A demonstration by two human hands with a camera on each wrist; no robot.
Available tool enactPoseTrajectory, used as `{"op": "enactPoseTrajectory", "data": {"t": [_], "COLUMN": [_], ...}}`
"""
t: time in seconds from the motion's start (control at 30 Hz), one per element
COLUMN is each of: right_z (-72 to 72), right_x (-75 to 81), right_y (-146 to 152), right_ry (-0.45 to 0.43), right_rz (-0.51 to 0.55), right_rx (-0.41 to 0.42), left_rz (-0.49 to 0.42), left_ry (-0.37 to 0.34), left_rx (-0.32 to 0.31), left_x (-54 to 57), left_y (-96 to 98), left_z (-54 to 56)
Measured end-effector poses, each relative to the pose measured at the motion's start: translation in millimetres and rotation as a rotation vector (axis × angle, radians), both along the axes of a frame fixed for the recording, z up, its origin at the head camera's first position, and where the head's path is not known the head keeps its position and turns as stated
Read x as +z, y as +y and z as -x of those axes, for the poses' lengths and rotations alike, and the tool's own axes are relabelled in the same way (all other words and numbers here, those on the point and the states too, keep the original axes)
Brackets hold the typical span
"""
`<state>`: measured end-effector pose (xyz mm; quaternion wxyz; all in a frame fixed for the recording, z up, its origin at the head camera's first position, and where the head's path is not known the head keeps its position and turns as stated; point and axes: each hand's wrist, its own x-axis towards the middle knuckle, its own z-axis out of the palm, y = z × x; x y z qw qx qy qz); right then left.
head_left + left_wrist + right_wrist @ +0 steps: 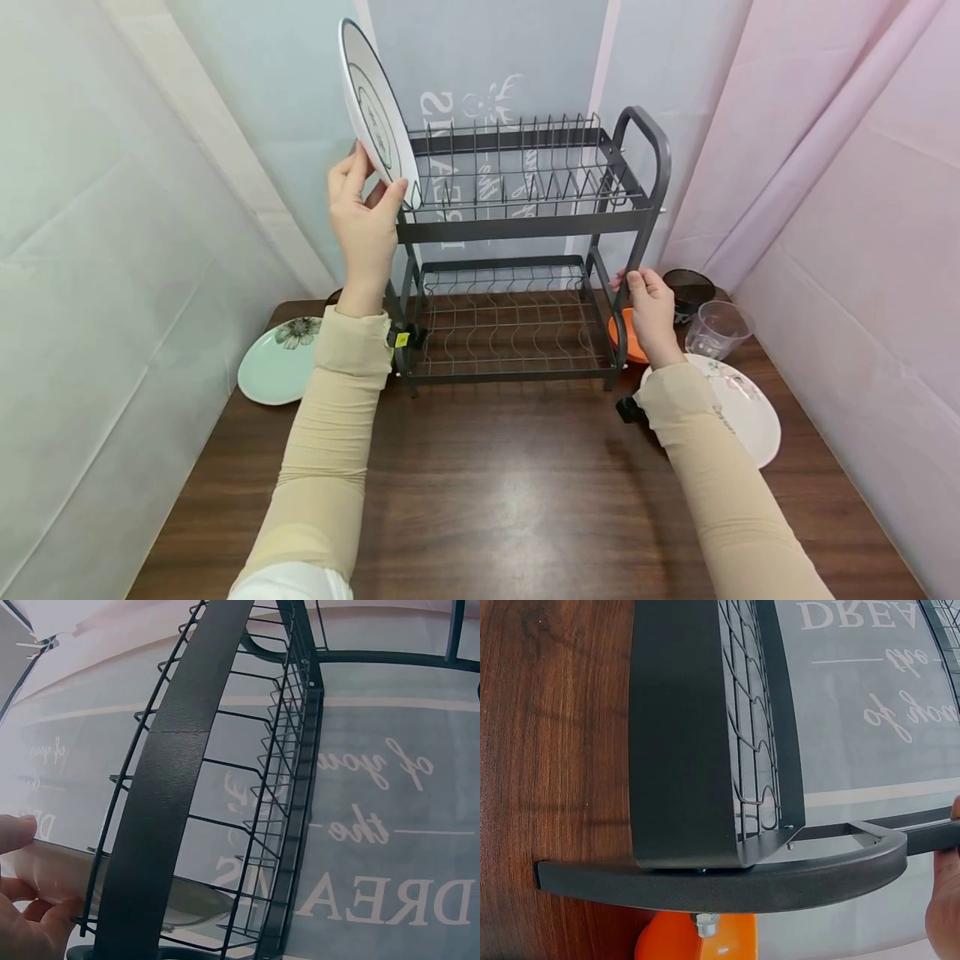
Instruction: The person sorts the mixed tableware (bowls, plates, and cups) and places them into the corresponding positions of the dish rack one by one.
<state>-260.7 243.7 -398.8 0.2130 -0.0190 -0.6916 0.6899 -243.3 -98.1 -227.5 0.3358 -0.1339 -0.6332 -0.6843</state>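
Pinching the plate (pixel 375 108), our left hand (pixel 363 200) holds it tilted at the upper left end of the rack (pixel 525 227); our right hand (pixel 652 312) grips the rack's right side. Bracing there, we should seat the plate squarely before letting go.

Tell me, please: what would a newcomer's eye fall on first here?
The dark-rimmed white plate stands out first, held tilted by the left hand at the upper left of the dish rack. Then comes the mint-green flowered plate, lying on the table at the left.
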Motion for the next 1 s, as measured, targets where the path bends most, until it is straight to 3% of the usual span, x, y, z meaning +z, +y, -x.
{"op": "enactPoseTrajectory", "data": {"t": [0.37,0.6,0.83,1.0], "right_z": [-5.2,-3.8,-5.1,-5.5], "right_x": [2.9,2.8,0.1,0.6], "right_y": [-4,-3,-3,-2], "right_ry": [0.020,0.025,0.009,0.037], "right_rz": [-0.002,0.005,-0.030,-0.007], "right_rx": [0.000,-0.005,-0.015,-0.011], "left_rz": [-0.017,0.029,0.142,0.223], "left_ry": [0.011,0.009,0.014,-0.003], "left_rx": [-0.034,-0.020,0.058,0.106], "left_x": [-1.6,-2.6,-9.7,-6.3], "left_y": [2.2,2.2,0.9,2.7], "left_z": [0.8,5.3,11.9,11.3]}}
